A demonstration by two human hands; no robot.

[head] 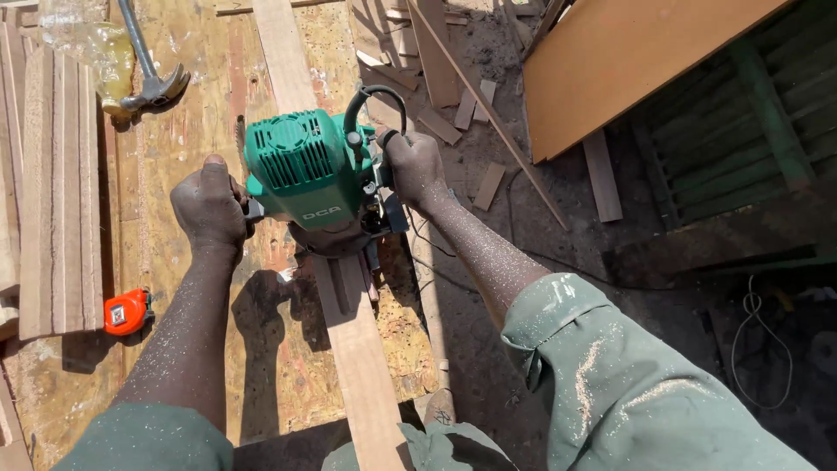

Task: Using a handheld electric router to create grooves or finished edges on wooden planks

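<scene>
- A green electric router (307, 170) is positioned upright on a long narrow wooden plank (357, 349), which runs from the near edge of the scene to the far edge.
- The left hand (209, 208) is closed around the handle on the left side of the router; the thumb is seen on top.
- The right hand (417, 167) is closed around the handle on the right side of the router, beside a black power cord (370, 94) that loops up from the machine.
- The two hands are held apart, one on each side of the router body.
- The plank is supported on a chipboard worktop (174, 139) dusted with sawdust.
- A cut groove is visible along the plank just near of the router base.
- An orange tape measure (126, 311) is located on the worktop, near and left of the left hand.
- A claw hammer (153, 83) is placed at the far left, with a clear plastic bottle (91, 44) just beside it.
- A stack of grooved wooden strips (57, 192) is laid along the left edge.
- Offcuts (453, 109) are scattered on the ground at the far right of the worktop.
- Both forearms and the green sleeves (610, 375) are covered with sawdust.
</scene>
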